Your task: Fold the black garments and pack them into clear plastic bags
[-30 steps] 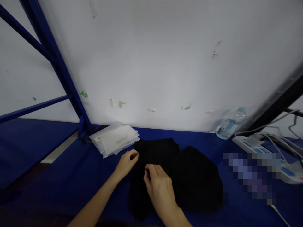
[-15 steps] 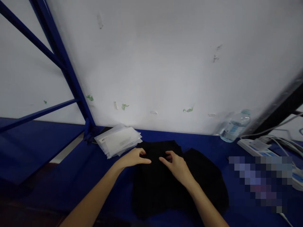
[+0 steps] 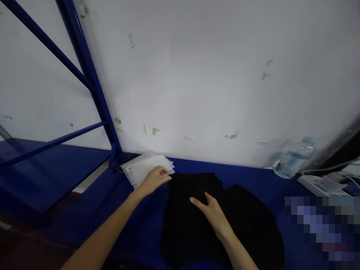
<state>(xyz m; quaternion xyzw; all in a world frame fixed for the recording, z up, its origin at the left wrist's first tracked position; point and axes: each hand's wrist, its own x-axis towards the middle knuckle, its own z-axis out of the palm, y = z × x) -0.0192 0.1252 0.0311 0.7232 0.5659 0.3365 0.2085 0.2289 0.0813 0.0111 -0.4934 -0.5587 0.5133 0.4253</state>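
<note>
— On the blue shelf surface (image 3: 84,195), item one: what are the hands doing?

— Left hand (image 3: 152,180): reached forward, fingers (image 3: 163,173) loosely curled and resting on the near edge of a stack of clear plastic bags (image 3: 147,167). Whether it has pinched a bag or only touches the top one cannot be told. Right hand (image 3: 210,210): open and flat, palm down, fingers spread, pressing on the black garment (image 3: 194,228); it grips nothing.

— Position of the garment?

— Lying spread on the shelf surface, centre of view, directly before the person. A second dark mound of the same fabric (image 3: 253,225) adjoins it on the right. The bag stack sits just beside its far-left corner, against the wall.

— Surroundings, working outward?

— White wall (image 3: 210,75) behind, with scraps of green and white tape residue. Blue steel rack upright (image 3: 92,82) with diagonal bracing, left of the bags. Far right: a plastic water bottle (image 3: 294,157) lying on its side near the wall; beyond it a white power strip (image 3: 323,183) with cables. A blurred patch covers the lower right corner.
</note>
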